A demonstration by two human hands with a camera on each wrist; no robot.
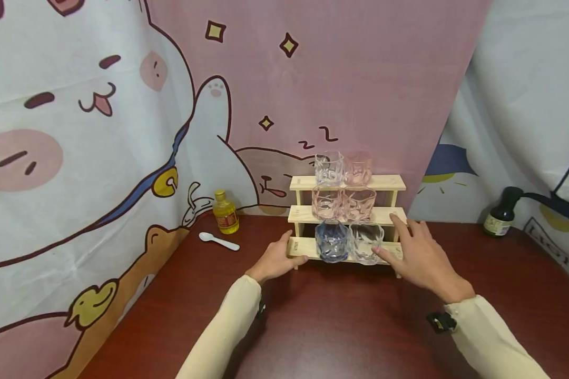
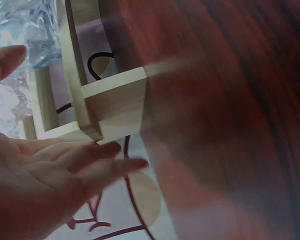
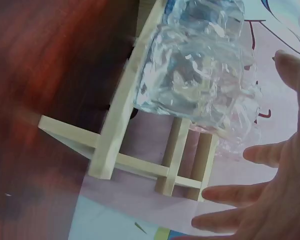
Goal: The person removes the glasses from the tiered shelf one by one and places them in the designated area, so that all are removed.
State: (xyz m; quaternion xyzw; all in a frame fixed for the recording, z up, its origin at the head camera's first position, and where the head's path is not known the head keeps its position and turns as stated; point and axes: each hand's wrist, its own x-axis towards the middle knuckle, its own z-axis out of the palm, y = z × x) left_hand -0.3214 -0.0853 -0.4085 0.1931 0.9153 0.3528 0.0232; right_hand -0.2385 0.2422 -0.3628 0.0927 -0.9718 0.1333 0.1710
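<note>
A three-step wooden rack (image 1: 303, 215) bears faceted glasses in pairs. On the bottom step stand a blue glass (image 1: 332, 243) and a clear glass (image 1: 364, 239). Two pink glasses (image 1: 326, 204) fill the middle step, and at the top are a clear glass (image 1: 329, 167) and a pink glass (image 1: 359, 171). My left hand (image 1: 276, 259) is at the rack's left end, its fingers extended along the side in the left wrist view. At the right end my right hand (image 1: 424, 258) has spread fingers, thumb overlapping the lower clear glass in the head view.
To the rack's left, a small bottle of yellow oil (image 1: 226, 215) stands behind a white spoon (image 1: 219, 241). A dark bottle (image 1: 501, 213) is at the far right of the brown table (image 1: 322, 326). Printed cloth (image 1: 360, 68) hangs close behind the rack.
</note>
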